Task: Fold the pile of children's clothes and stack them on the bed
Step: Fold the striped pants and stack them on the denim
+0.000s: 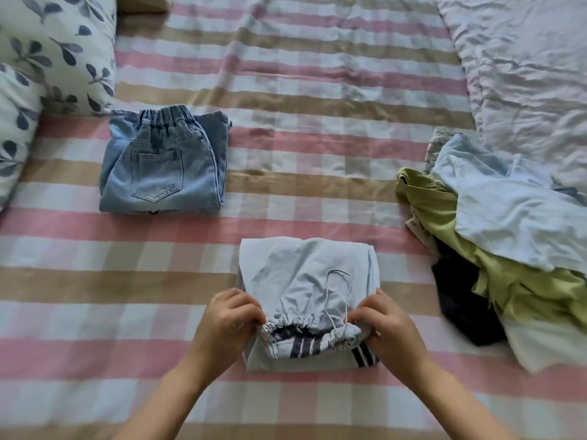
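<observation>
Your L hand (229,315) and R hand (391,327) each pinch one end of the gathered waistband on the folded pale-blue pants (305,277), fingers curled. Pants lie front-centre on the checked sheet (301,122). Folded jeans (162,166) sit well apart, upper left, near pillows (47,49). Unfolded pile (495,236) at right, below crumpled duvet (527,65).

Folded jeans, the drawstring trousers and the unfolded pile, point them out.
folded jeans (157,173): head view, back pocket.
drawstring trousers (301,271): head view, folded leg panel.
unfolded pile (435,211): head view, green garment.
</observation>
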Demonstrator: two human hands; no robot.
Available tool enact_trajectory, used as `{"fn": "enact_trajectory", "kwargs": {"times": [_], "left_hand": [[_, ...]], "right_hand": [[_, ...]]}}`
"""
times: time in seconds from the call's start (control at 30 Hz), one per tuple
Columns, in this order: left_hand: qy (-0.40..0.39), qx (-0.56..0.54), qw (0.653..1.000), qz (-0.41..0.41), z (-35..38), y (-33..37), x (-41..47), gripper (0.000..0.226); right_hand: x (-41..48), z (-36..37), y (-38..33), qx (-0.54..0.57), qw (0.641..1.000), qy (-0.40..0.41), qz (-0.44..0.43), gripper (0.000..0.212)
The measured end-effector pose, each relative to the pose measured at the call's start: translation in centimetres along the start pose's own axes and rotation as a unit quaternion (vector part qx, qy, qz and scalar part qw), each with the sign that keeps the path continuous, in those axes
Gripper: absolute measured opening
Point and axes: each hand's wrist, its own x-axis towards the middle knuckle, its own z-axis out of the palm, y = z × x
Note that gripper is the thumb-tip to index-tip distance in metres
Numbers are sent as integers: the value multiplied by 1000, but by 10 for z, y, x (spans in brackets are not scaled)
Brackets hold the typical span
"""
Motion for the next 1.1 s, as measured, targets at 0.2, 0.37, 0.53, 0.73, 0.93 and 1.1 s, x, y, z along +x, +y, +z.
{"fn": "enact_trajectory", "kwargs": {"times": [0.2,0.37,0.53,0.73,0.93,1.1], "left_hand": [[-152,109,981,47,23,0,-36,27],[-124,113,986,8,34,14,-40,31],[-141,133,981,-27,63,44,-28,47],[-99,140,985,27,86,53,-28,27],[-64,159,983,64,92,47,-39,19],[-9,110,994,-27,96,47,-29,18]], "right_hand": [[-50,39,0,-135,988,-71,14,35],[-63,46,-10,-14,985,-55,166,25],[-23,51,-6,85,910,83,398,29],[6,60,14,172,807,78,559,20],[-15,57,22,197,809,108,542,17],[-13,59,26,174,824,94,531,21]]}}
